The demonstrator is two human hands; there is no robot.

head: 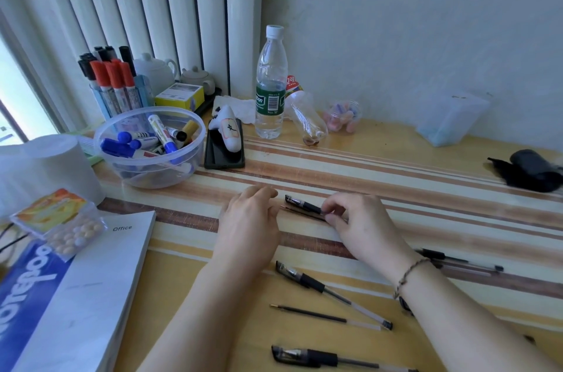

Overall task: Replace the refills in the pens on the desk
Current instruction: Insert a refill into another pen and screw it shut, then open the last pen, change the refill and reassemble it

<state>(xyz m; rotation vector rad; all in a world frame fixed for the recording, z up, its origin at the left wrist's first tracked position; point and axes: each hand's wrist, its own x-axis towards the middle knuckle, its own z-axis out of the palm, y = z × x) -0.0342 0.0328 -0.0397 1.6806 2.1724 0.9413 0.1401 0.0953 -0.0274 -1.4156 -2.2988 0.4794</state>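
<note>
1. Striped desk (396,164): black pen (300,204) lies beyond the bottle's (271,82) near side.
2. Right hand (356,219) pinches the pen's right end; its length runs leftward.
3. Left hand (249,219) rests relaxed, holding nothing, nearer the tip.

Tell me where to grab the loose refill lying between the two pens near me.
Pinch the loose refill at its dark middle, coming straight down from above. It lies flat on the desk, tip pointing left, with clear wood on both long sides. It is thin, so two fingertips across its width should lift it; the neighbouring pen sits just beyond it.
</note>
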